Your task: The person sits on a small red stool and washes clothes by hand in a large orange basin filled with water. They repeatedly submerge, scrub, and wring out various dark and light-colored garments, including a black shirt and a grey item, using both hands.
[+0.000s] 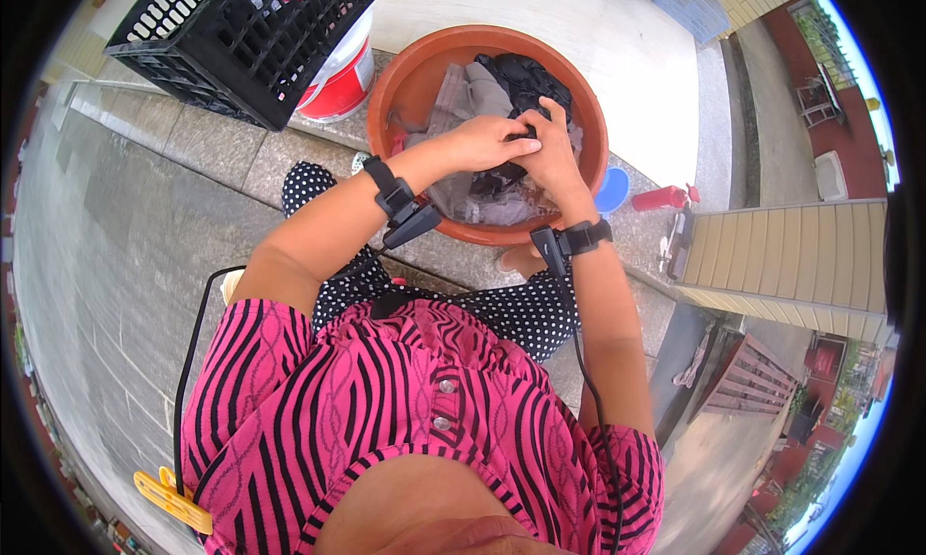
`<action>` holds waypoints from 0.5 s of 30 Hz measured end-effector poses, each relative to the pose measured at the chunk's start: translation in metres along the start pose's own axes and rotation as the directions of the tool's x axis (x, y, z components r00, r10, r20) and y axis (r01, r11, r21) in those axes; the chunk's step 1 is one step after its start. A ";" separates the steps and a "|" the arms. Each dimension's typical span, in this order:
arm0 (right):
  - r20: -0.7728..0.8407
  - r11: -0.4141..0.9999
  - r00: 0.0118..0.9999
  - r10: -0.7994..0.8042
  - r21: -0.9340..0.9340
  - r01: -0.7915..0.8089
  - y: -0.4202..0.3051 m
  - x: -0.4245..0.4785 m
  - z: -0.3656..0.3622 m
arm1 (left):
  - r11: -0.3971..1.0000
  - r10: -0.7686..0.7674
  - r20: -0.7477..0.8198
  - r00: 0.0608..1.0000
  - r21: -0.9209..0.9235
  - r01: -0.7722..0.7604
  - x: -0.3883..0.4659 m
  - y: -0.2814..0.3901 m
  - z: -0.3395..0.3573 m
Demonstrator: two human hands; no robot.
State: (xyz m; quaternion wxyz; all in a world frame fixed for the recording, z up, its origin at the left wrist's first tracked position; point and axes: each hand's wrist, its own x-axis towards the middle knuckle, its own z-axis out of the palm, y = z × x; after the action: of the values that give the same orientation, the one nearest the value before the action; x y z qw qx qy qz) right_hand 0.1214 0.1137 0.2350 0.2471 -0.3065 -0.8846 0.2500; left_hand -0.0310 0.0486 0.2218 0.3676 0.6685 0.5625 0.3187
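Note:
A round orange-brown plastic basin stands before me with wet laundry and water in it. My left hand and my right hand meet over its middle, fingers bent around a bunch of black cloth. Much of that bunch is hidden by my fingers; the rest spreads behind and below them. Grey cloth lies left of the black cloth, and a pale, sheer-looking fabric sits in the water at the near side. A bit of pink cloth shows by the left wall.
A black plastic crate holding cloth and a red-and-white bucket stand left of the basin. To its right are a blue plastic bowl and a red bottle. Cables run from both wrist straps along my arms.

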 end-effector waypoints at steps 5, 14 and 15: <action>0.125 0.968 0.965 0.232 0.071 -0.242 0.086 -0.060 0.104 | 0.981 -0.108 -0.045 0.993 0.155 0.114 -0.041 -0.052 0.030; -0.113 0.954 0.972 0.206 0.246 -0.174 0.027 -0.043 0.059 | -0.245 -0.526 0.627 0.574 -0.759 0.603 -0.086 -0.070 0.098; -0.147 0.958 0.976 0.161 0.261 -0.118 0.009 -0.044 0.051 | -0.251 -0.442 0.589 0.677 -0.805 0.537 -0.079 -0.064 0.097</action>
State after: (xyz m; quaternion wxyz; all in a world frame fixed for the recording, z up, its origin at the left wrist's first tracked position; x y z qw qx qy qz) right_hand 0.1253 0.0759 0.1790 0.3386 -0.3544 -0.7981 0.3503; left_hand 0.0045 -0.0360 0.1147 0.8278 -0.0565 0.3814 0.4076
